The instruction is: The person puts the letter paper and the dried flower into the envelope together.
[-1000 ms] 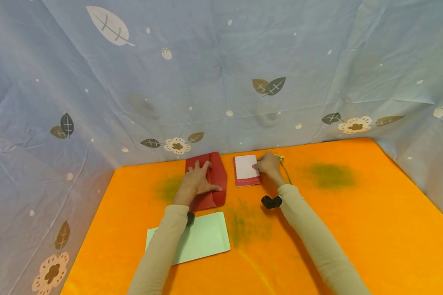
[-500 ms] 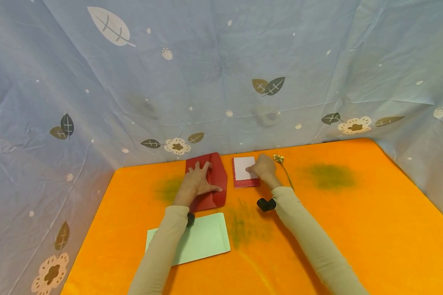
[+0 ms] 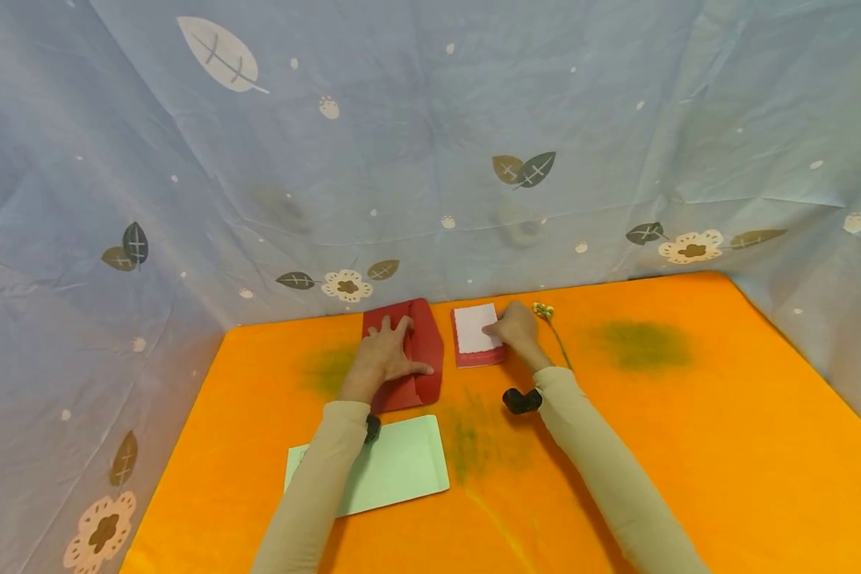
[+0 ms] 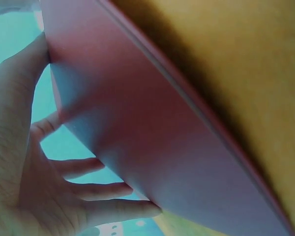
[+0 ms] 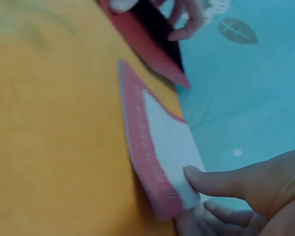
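Observation:
On the orange cloth at the back lies a red envelope, its flap spread toward the right. My left hand rests on it with fingers and thumb spread wide; in the left wrist view the fingertips press its surface. To its right, my right hand pinches a small red card by its right edge. The thumb lies over the card's white, scalloped-edged panel, the other fingers underneath. In the right wrist view the card's gripped side is tilted up from the cloth. The envelope's opening shows dark there.
A pale green envelope lies in front, partly under my left forearm. Right of my right hand is a small yellow flower on a green stem. A patterned blue cloth wall stands along the table's back edge.
My right hand has shifted slightly left with the card, its thumb farther over the white panel. The flower, partly covered by that hand before, now shows whole. The left hand stays put.

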`<state>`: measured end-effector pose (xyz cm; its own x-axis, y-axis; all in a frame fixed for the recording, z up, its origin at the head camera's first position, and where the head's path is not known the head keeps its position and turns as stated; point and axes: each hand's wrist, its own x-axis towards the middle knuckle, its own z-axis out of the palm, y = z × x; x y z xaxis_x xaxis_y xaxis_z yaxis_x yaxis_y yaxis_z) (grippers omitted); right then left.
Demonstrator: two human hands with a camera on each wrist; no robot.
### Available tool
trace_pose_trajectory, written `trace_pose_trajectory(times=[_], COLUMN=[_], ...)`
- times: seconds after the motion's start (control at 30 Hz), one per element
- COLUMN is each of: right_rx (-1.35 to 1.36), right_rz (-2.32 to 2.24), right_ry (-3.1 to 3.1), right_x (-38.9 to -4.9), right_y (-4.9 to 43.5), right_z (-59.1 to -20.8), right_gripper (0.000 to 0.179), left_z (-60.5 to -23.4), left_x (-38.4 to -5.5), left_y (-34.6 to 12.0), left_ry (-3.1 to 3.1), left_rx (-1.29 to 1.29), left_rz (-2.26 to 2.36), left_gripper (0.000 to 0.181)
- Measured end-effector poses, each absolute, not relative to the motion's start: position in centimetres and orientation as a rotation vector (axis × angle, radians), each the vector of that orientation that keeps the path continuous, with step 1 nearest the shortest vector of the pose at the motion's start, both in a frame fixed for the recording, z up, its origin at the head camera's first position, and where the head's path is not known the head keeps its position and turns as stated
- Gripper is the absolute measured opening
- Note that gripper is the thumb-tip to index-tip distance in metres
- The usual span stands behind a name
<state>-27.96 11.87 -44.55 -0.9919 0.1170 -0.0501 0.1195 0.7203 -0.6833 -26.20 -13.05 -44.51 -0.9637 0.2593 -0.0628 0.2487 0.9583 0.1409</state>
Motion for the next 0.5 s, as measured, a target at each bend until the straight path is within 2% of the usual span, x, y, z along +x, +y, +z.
trace_pose_trajectory(times=[0.1,0.23,0.4,0.5], right_rx=[0.17,0.203,0.214,0.22], right_rz=[-1.357,-1.646,-1.996,-2.056], right_ry=[2.784,2.547,2.249,2.209], right_x=[-27.8,-28.0,-28.4,-28.5], right_y=[12.8,13.3,11.8,10.5], right_z=[-44.3,-43.8,-43.7,-44.2], right_gripper=[0.024,0.035,0.039,0.037], left_z=[-44.6,-44.7,-44.6,-44.5], left_x=[-26.2,-26.4,-26.4,-26.3], left_y=[-13.0,-13.1,-13.1,-12.9], left_ry=[3.021,3.033,3.043,3.043], left_rx=[0.405,0.394,0.384,0.394], left_rz=[0.207,0.207,0.203,0.214], left_gripper=[0.093,0.093,0.093,0.093])
